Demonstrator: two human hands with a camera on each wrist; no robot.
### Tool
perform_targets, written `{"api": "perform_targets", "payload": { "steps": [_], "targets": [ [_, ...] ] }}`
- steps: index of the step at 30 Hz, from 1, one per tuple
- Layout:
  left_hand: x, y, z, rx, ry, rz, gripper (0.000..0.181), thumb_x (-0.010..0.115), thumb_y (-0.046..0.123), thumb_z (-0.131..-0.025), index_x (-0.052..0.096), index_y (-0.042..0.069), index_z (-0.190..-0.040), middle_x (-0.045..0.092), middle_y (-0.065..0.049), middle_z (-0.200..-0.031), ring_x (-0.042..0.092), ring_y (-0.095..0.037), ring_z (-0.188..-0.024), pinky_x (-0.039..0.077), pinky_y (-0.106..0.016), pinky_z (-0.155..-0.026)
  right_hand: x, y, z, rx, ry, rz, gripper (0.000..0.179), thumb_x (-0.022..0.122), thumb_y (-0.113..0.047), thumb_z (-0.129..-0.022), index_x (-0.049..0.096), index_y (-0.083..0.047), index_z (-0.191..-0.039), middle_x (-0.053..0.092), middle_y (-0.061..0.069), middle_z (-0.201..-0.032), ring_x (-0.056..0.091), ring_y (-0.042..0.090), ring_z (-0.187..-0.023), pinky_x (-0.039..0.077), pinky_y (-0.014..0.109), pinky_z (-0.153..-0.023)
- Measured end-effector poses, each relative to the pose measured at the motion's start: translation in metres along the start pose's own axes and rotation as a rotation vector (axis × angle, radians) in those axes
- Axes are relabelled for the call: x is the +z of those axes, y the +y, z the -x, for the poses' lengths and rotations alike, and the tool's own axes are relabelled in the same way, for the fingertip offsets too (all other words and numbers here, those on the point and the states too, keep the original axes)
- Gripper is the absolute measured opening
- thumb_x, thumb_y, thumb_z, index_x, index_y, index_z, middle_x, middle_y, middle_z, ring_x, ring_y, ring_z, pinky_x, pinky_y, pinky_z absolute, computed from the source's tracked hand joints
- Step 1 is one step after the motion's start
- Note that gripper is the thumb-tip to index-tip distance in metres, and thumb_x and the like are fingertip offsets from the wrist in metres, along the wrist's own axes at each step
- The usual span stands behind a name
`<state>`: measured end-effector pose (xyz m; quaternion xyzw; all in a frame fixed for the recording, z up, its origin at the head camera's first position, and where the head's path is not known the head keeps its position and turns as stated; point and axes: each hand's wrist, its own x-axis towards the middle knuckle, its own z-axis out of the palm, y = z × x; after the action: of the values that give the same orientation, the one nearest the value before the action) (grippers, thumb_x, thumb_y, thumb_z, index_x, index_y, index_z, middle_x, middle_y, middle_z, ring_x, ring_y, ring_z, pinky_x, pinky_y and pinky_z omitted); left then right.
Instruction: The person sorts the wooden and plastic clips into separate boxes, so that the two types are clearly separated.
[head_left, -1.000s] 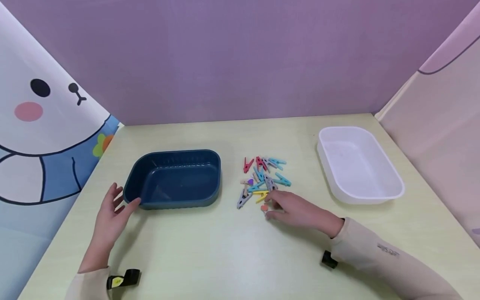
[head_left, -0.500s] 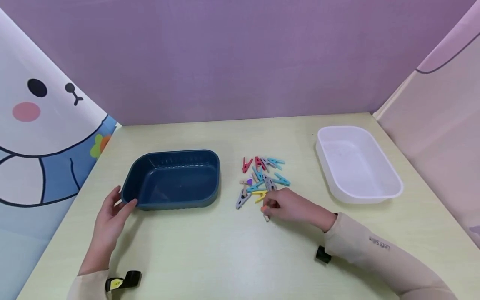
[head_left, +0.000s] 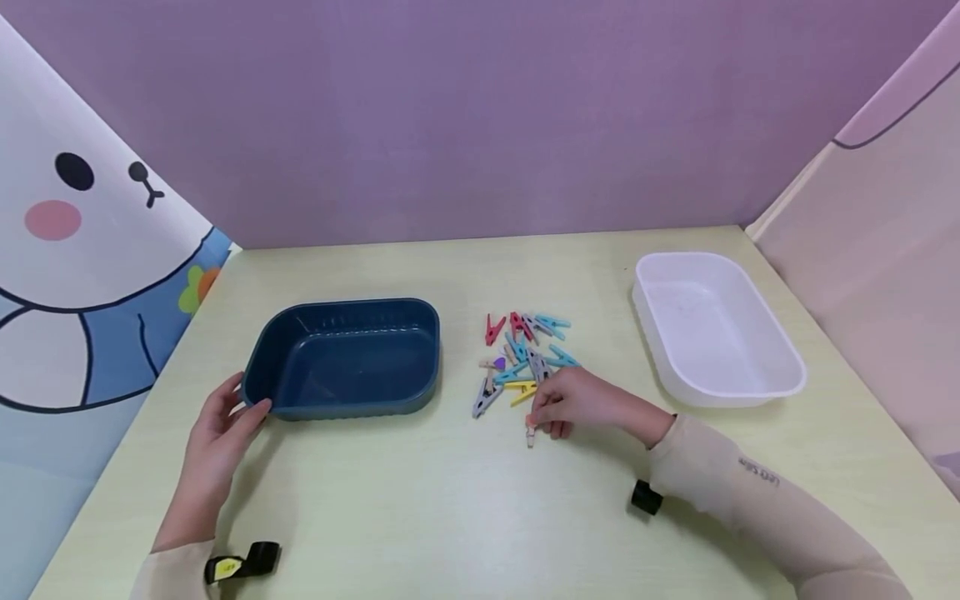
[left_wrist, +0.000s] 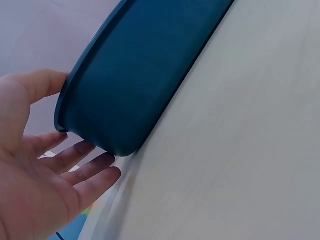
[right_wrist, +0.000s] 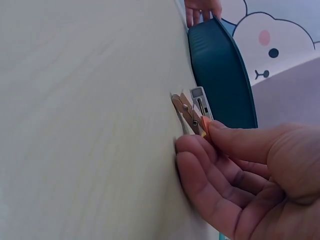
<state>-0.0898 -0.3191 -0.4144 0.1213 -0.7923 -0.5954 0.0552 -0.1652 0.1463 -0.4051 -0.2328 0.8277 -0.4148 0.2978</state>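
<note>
My right hand (head_left: 581, 404) pinches a small wooden clothespin (head_left: 530, 437) by its orange-decorated end, between thumb and forefinger. In the right wrist view, the bare legs of that clothespin (right_wrist: 185, 107) point away from the fingertips, with a grey clothespin (right_wrist: 201, 101) behind it. Just beyond the hand lies a loose pile of clothespins: red, blue, grey, a yellow one (head_left: 522, 390) and a wooden one with a purple decoration. At the left, my left hand (head_left: 213, 450) touches the corner of a dark blue basin (head_left: 360, 367); its thumb meets the rim (left_wrist: 62, 100) and its fingers are loosely extended.
A white plastic basin (head_left: 720, 333) stands on the right side of the pale table (head_left: 420, 517). Behind the table rises a purple backdrop (head_left: 480, 125), and a cartoon-printed panel (head_left: 112, 275) stands to the left.
My right hand has closed its thumb and forefinger on the orange-decorated clothespin and turned slightly, its other fingers curling in. My left hand stays at the blue basin's corner.
</note>
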Motion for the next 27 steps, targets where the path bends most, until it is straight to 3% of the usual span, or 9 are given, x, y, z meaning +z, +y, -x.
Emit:
{"api": "perform_targets", "payload": {
  "steps": [4,9,27],
  "targets": [
    [-0.001,-0.002,0.001,0.015,-0.007,0.102,0.069,0.061,0.018,-0.101,0.022,0.008,-0.157,0.044,0.011,-0.125,0.051,0.01,-0.104,0.045,-0.004,-0.081,-0.002,0.0,-0.001,0.018,-0.018,-0.053,0.016,0.068,-0.01,-0.095,0.073,-0.004,-0.082,0.068,0.006,-0.069,0.068,0.02,-0.06,0.06,0.035,-0.058],
    [-0.001,-0.005,0.0,0.031,-0.02,0.172,0.068,0.061,0.013,-0.1,0.023,0.007,-0.156,0.045,0.013,-0.122,0.054,0.01,-0.102,0.047,-0.005,-0.08,-0.004,-0.001,-0.001,0.027,-0.039,-0.101,0.015,0.067,-0.008,-0.096,0.072,0.0,-0.084,0.068,0.008,-0.071,0.069,0.02,-0.062,0.061,0.036,-0.061],
    [-0.002,-0.008,-0.001,0.017,-0.021,0.178,0.068,0.062,0.015,-0.1,0.024,0.009,-0.156,0.046,0.013,-0.122,0.055,0.009,-0.1,0.048,-0.006,-0.081,-0.019,-0.03,-0.011,0.021,-0.034,-0.127,0.012,0.065,-0.003,-0.095,0.072,0.003,-0.087,0.069,0.01,-0.074,0.069,0.022,-0.066,0.061,0.038,-0.065]
  ]
}}
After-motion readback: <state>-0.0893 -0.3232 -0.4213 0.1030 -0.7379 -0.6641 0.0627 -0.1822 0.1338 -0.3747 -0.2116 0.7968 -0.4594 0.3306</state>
